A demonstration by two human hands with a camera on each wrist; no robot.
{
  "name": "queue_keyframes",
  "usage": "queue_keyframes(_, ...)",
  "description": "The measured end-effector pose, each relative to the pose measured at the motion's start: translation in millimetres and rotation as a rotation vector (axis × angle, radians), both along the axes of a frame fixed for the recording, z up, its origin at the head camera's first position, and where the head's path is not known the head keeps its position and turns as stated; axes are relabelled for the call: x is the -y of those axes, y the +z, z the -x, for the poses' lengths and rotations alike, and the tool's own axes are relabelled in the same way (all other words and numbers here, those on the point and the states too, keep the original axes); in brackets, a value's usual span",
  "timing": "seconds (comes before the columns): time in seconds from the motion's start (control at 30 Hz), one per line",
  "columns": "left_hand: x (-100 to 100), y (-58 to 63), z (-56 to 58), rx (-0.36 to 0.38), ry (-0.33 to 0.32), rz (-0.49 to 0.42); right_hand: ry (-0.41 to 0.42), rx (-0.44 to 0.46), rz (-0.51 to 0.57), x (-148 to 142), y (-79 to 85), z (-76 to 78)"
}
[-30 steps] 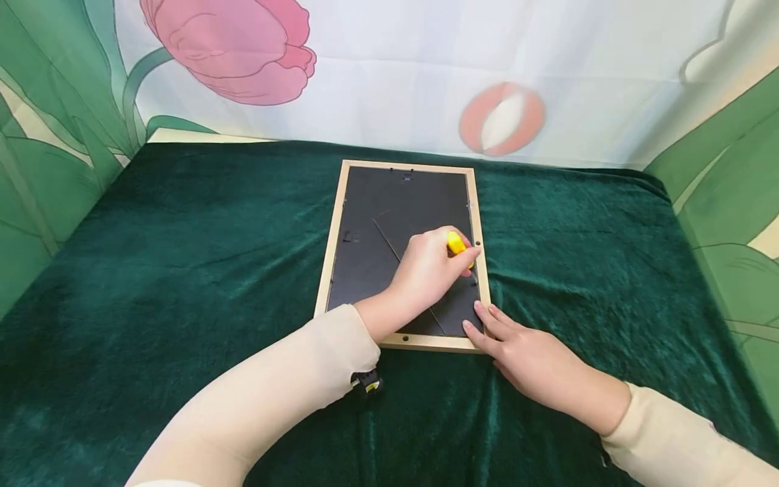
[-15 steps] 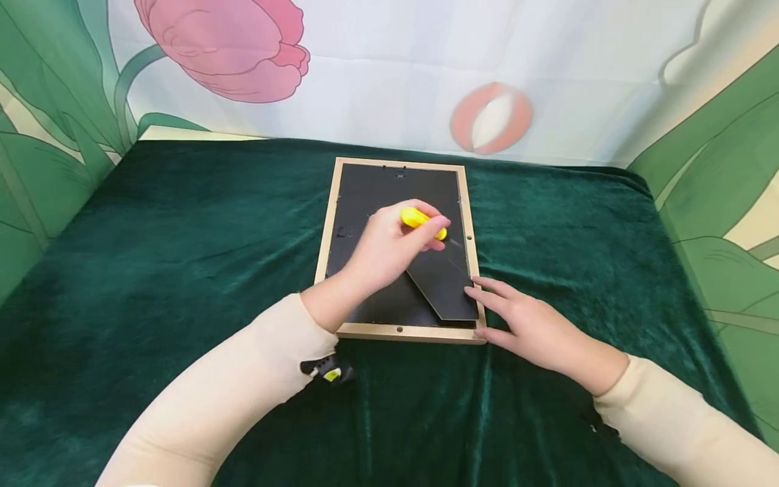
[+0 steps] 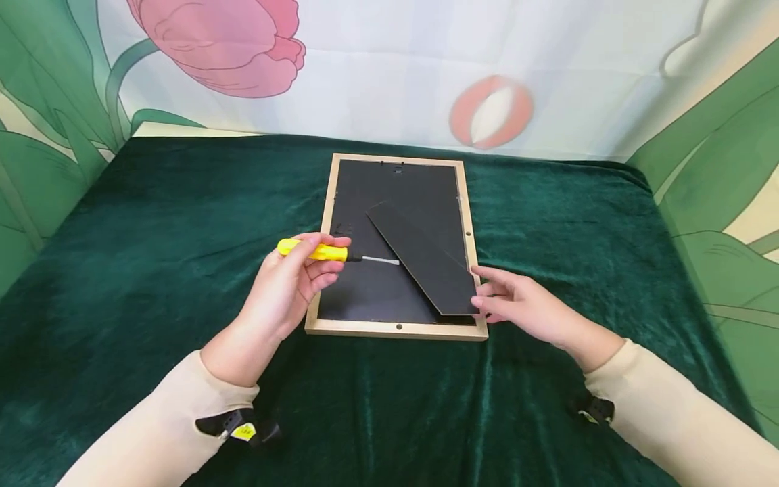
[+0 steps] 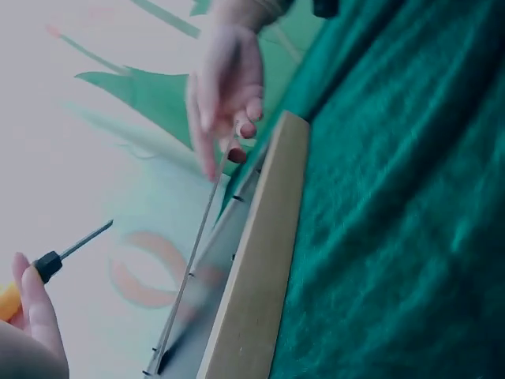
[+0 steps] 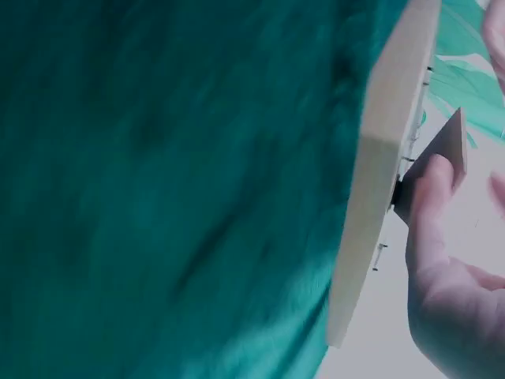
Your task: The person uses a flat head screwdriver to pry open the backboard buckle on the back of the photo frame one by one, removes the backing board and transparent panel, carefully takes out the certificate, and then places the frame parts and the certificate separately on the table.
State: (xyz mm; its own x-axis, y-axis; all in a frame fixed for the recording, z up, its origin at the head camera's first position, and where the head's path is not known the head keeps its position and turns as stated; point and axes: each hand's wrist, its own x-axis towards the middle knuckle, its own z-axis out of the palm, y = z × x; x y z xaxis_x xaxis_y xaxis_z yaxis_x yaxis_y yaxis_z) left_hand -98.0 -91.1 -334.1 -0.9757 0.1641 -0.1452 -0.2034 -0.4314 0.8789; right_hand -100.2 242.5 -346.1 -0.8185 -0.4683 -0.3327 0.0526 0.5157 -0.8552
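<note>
A wooden picture frame (image 3: pixel 359 327) lies back side up on a green velvet cloth, its black backing board (image 3: pixel 365 291) showing. My left hand (image 3: pixel 276 291) grips a yellow-handled screwdriver (image 3: pixel 328 252), the metal shaft pointing right over the backing. On the frame's lower right, my right hand (image 3: pixel 526 304) pinches the free end of the black easel stand (image 3: pixel 420 264), thumb on its upper face. The left wrist view shows that stand tilted up from the backing, with a gap below. My right thumb (image 5: pixel 432 209) lies on the stand in the right wrist view.
Small dark tabs (image 3: pixel 392 163) line the frame's inner edges. Green velvet cloth (image 3: pixel 201 223) spreads on all sides of the frame. Behind it hangs a white curtain (image 3: pixel 377 81) with printed flowers and leaves.
My left hand has drawn the screwdriver from the frame's right edge back to the left. My right hand has moved from the corner onto the stand, whose lower end has risen.
</note>
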Motion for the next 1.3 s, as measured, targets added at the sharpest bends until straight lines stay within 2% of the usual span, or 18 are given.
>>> queue_keyframes(0.07, 9.8, -0.1, -2.9, 0.029, 0.054, -0.051, -0.088, 0.137, 0.133, 3.7, -2.9, 5.9)
queue_keyframes(0.13, 19.8, -0.4, -5.8, 0.05, 0.106, -0.078, -0.133, 0.237, 0.245, 6.5, -5.2, 9.3)
queue_keyframes(0.23, 35.1, -0.3, -9.9, 0.084, 0.174, -0.112, -0.155, 0.317, 0.365, 8.7, -6.4, 10.6)
queue_keyframes(0.37, 54.4, -1.0, -15.1, 0.127, 0.209, -0.215, -0.164, 0.299, 0.442, 8.5, -1.6, 8.1)
queue_keyframes(0.53, 68.9, -4.1, -18.1, 0.172, 0.213, -0.328, -0.182, 0.271, 0.48, 10.5, 5.9, 7.0)
queue_keyframes(0.87, 76.0, -4.3, -13.9, 0.186, 0.192, -0.298, -0.205, 0.293, 0.546, 13.2, 10.9, 9.6)
queue_keyframes(0.93, 78.0, -3.7, -11.9, 0.195, 0.195, -0.286, -0.198, 0.301, 0.527, 12.3, 9.0, 10.2)
queue_keyframes(1.0, 80.1, -3.8, -10.2, 0.215, 0.198, -0.282, -0.188, 0.301, 0.456, 11.6, 5.0, 10.8)
queue_keyframes(1.07, 79.4, -4.2, -9.2, 0.231, 0.191, -0.264, -0.148, 0.229, 0.295, 11.5, 0.3, 10.5)
queue_keyframes(1.13, 72.8, -4.3, -9.7, 0.23, 0.169, -0.215, -0.075, 0.042, 0.056, 14.0, -4.3, 8.1)
queue_keyframes(1.2, 58.6, -2.9, -11.1, 0.188, 0.136, -0.094, -0.002, -0.266, -0.223, 19.9, -4.5, 2.8)
queue_keyframes(1.27, 39.0, 0.1, -13.6, 0.073, 0.075, 0.155, 0.026, -0.582, -0.425, 30.7, 2.8, -5.6)
queue_keyframes(1.3, 27.5, 2.3, -15.7, -0.016, 0.046, 0.278, 0.032, -0.727, -0.468, 37.6, 8.1, -10.0)
